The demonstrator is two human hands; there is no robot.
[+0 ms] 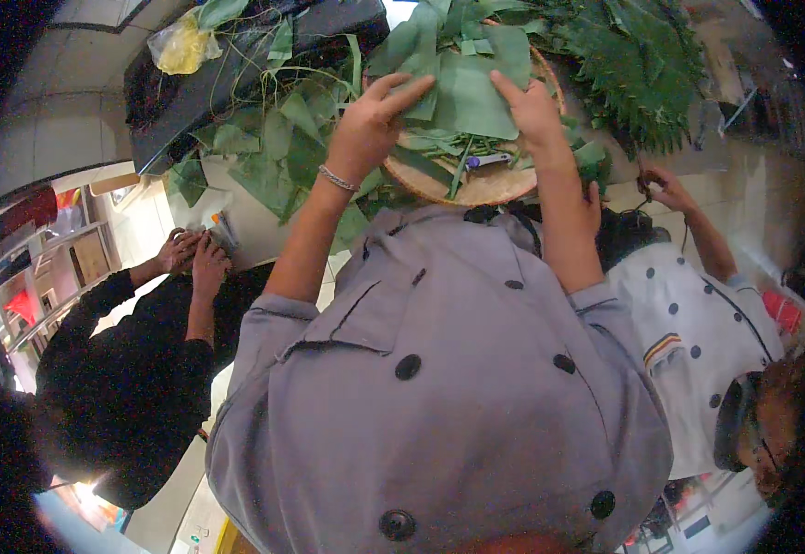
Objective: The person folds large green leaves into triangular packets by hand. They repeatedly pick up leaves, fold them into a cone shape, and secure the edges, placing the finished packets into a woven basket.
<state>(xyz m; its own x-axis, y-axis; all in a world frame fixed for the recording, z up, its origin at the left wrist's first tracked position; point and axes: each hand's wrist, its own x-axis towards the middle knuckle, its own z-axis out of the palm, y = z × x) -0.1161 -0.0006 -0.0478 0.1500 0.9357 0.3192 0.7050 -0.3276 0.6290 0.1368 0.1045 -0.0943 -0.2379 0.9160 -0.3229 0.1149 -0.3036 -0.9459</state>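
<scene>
Above a round woven bamboo tray (492, 190), a broad, flat piece of green leaf (475, 97) is between my two hands. My right hand (537, 114) grips its right edge between thumb and fingers. A second leaf strip (426, 104) overlaps its left side, pinched by my left hand (367, 121), which wears a chain bracelet (338, 179) at the wrist. More cut leaf pieces lie behind and below the fingers. On the tray, under the leaf, rest thin green stalks (492, 147) and a small purple-and-white object (489, 161).
Loose leaf pieces (291, 149) cover the table left of the tray. Large serrated leaves (638, 69) are heaped at right. A plastic bag with yellow contents (184, 45) sits at upper left. A person in black (132, 374) works at left, another in white (693, 346) at right.
</scene>
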